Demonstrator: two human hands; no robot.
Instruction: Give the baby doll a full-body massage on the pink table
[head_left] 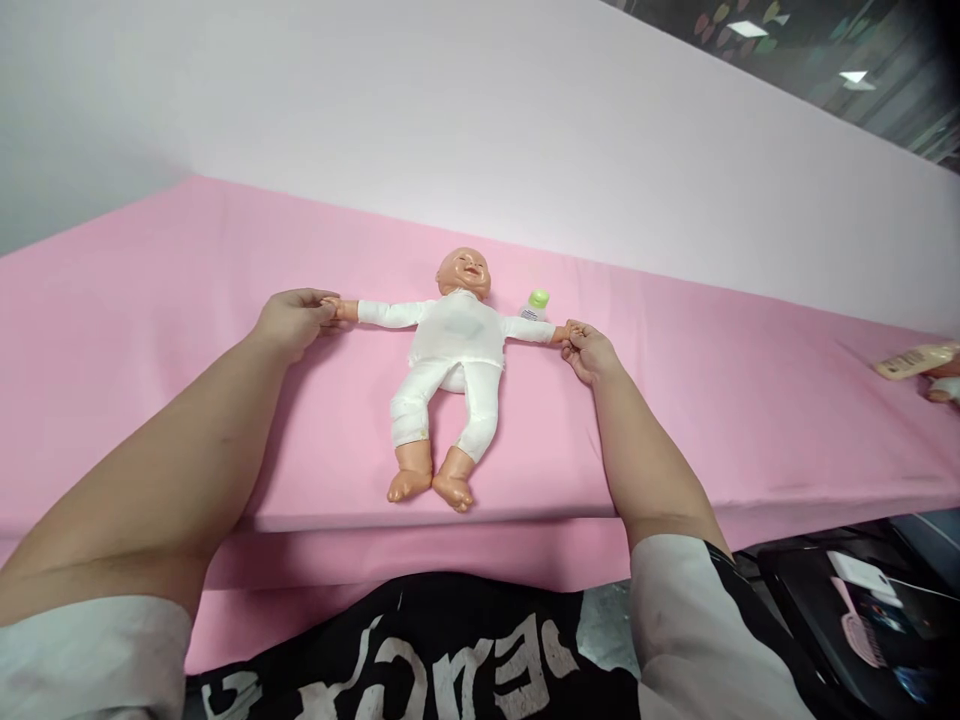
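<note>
A baby doll (459, 335) with a white cloth body lies on its back on the pink-covered table (315, 440). Its head is toward the wall and its bare feet toward me. Both of its arms are stretched out sideways. My left hand (294, 318) pinches the doll's hand on the left side. On the other side, my right hand (590, 352) has its fingers closed around the doll's other hand. A small clear bottle (535, 305) with a green cap is beside the doll's head, just behind the arm that my right hand holds.
At the far right edge are a cream-coloured bottle (915, 361) and part of another doll (946, 388). Below the table on the right, a black chair or bag holds a pink hairbrush (861, 632) and a white device (862, 574). A white wall (450, 120) rises behind the table.
</note>
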